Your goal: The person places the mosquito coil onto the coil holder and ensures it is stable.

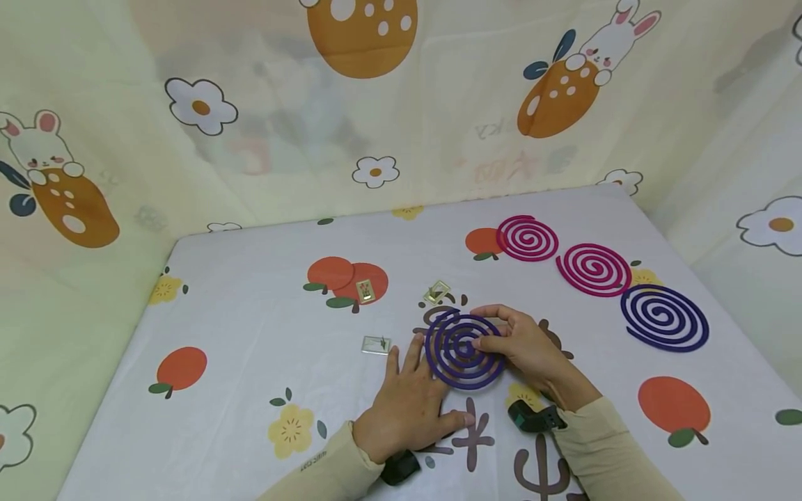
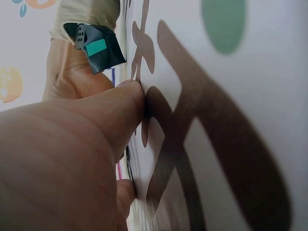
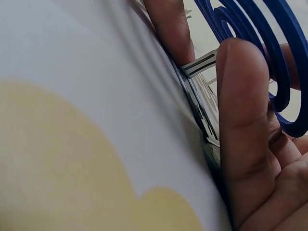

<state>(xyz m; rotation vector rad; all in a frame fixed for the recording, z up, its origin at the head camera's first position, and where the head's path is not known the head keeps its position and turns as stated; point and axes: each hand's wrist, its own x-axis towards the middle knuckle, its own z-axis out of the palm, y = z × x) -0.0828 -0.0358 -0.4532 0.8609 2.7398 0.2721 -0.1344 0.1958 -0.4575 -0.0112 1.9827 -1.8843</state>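
Note:
A dark blue mosquito coil (image 1: 464,381) is in my right hand (image 1: 529,351), pinched by thumb and fingers near its centre and far rim. The coil is tilted above the cloth in the right wrist view. A thin slotted metal strip (image 3: 199,64) rises beside the fingers there, with its flat base on the cloth. My left hand (image 1: 407,403) rests on the cloth with fingers spread and straight, partly hidden under the coil's left edge. Its thumb (image 2: 127,96) touches the cloth in the left wrist view.
Left of and beyond the coil lie small metal plates: one clear-looking plate (image 1: 376,344), one gold plate (image 1: 365,291) and another gold plate (image 1: 436,292). Back right are a pink coil (image 1: 528,257), a second pink coil (image 1: 593,292) and another blue coil (image 1: 664,346).

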